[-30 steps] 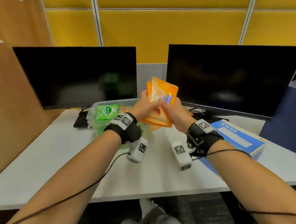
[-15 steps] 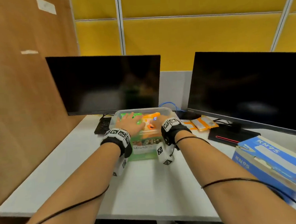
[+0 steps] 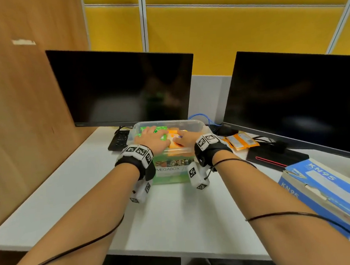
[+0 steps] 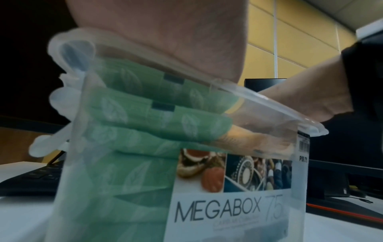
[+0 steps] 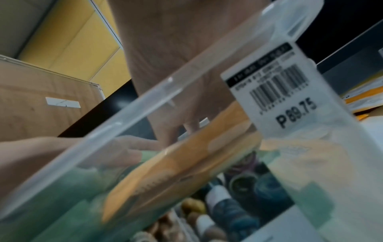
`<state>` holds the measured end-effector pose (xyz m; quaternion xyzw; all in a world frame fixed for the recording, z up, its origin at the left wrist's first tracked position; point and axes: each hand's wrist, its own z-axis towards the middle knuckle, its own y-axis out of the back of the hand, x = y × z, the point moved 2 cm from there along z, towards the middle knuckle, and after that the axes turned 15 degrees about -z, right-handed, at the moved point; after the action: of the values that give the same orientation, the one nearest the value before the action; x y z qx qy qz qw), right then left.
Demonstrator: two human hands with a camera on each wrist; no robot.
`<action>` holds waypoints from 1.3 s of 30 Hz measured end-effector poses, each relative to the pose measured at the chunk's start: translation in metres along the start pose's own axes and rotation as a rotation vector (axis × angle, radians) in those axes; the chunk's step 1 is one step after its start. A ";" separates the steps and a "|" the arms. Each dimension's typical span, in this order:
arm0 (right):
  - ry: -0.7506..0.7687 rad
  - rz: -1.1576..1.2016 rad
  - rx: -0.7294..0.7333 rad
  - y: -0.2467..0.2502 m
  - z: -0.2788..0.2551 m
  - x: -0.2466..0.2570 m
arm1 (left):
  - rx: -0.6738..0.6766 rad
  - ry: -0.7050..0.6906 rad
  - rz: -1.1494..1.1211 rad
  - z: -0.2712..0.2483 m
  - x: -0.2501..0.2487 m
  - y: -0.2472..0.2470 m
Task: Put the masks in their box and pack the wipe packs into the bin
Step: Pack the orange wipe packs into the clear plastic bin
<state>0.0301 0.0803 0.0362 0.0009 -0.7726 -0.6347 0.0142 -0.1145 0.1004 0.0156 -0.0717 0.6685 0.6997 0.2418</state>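
A clear plastic bin [image 3: 198, 125] labelled MEGABOX stands on the white desk in front of the left monitor. Green wipe packs [image 3: 161, 137] fill its left side and orange wipe packs [image 3: 173, 133] lie on its right. My left hand [image 3: 150, 136] lies flat on the green packs [image 4: 134, 114]. My right hand [image 3: 185, 139] rests with straight fingers on the orange packs [image 5: 186, 157]. More orange packs [image 3: 241, 141] lie on the desk to the right of the bin. The blue KN95 mask box [image 3: 327, 192] sits at the desk's right edge.
Two dark monitors [image 3: 126, 88] stand behind the bin, and a black keyboard [image 3: 119, 139] lies to its left. A black monitor base with a red stripe [image 3: 274, 159] is right of the bin. A wooden partition [image 3: 26, 121] walls off the left side.
One second ago both hands held orange packs up above the desk. They have gone down into the bin with them, and the hands now lie on the packs.
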 end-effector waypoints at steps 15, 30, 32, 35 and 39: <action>-0.280 0.525 -0.220 -0.006 -0.040 -0.042 | 0.165 0.053 0.040 -0.011 0.003 0.014; 0.048 0.878 0.069 -0.026 -0.040 0.020 | 0.089 0.120 0.253 -0.039 -0.021 0.028; 0.113 0.923 0.084 -0.025 -0.041 0.010 | -0.016 0.067 0.157 -0.039 -0.043 0.025; 0.080 1.050 -0.080 -0.020 -0.041 -0.019 | -0.126 -0.140 -0.114 -0.039 -0.088 0.011; -0.111 0.767 -0.192 -0.036 -0.027 -0.080 | -0.135 -0.331 -0.288 -0.031 -0.136 -0.034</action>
<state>0.1103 0.0488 0.0042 -0.3233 -0.6536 -0.6518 0.2082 0.0119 0.0374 0.0393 -0.0666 0.5543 0.7032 0.4404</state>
